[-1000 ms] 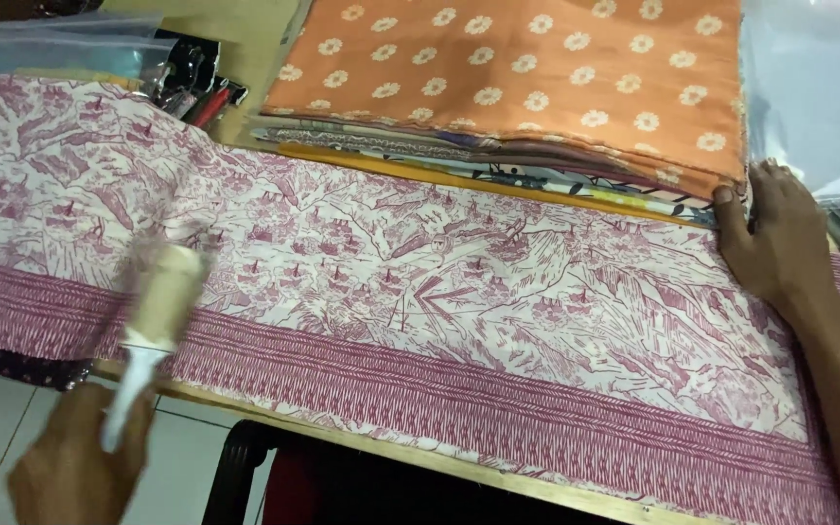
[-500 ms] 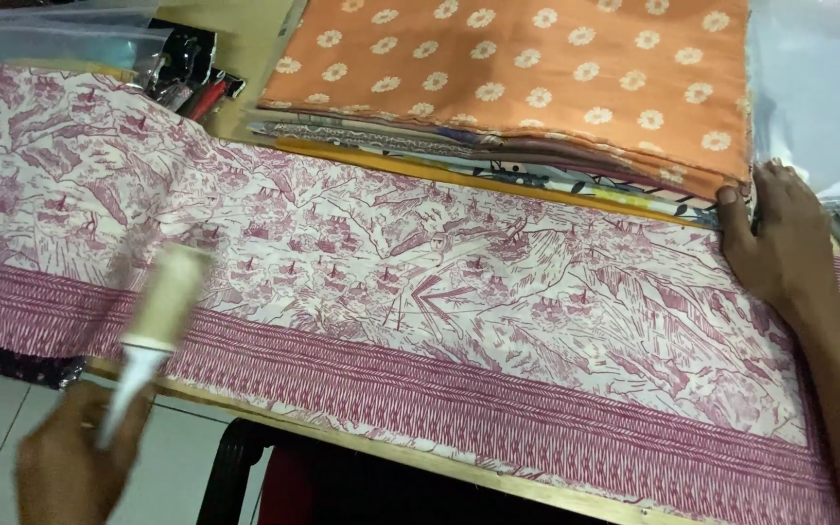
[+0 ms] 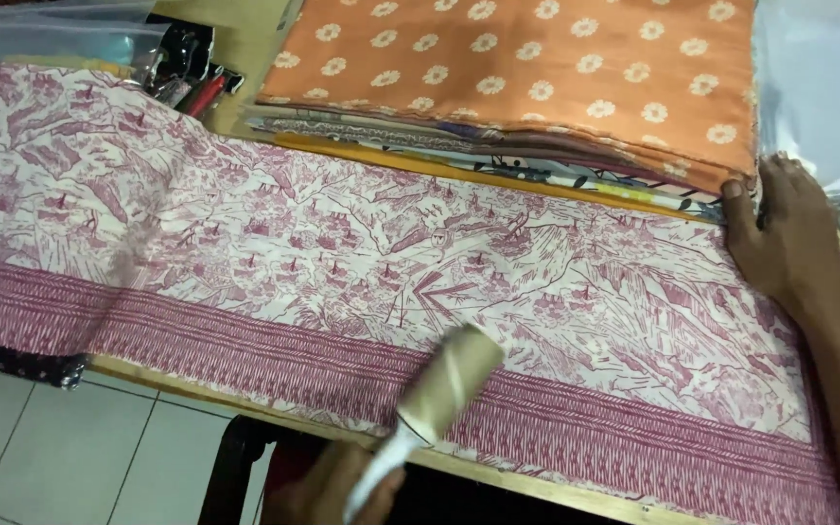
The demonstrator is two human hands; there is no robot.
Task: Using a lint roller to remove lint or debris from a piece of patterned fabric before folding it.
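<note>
A long pink and white printed cloth lies spread along the wooden table. My left hand at the bottom edge grips the white handle of a lint roller, whose beige roll rests on the cloth's striped border. My right hand lies flat on the cloth's right end, fingers touching the corner of a fabric stack.
A stack of folded fabrics topped by an orange flowered cloth sits at the back. Clear plastic bags and dark tools lie at the far left. The wooden table edge runs along the front, tiled floor below.
My left hand has carried the lint roller to the right along the cloth's border. My right hand has stayed in place.
</note>
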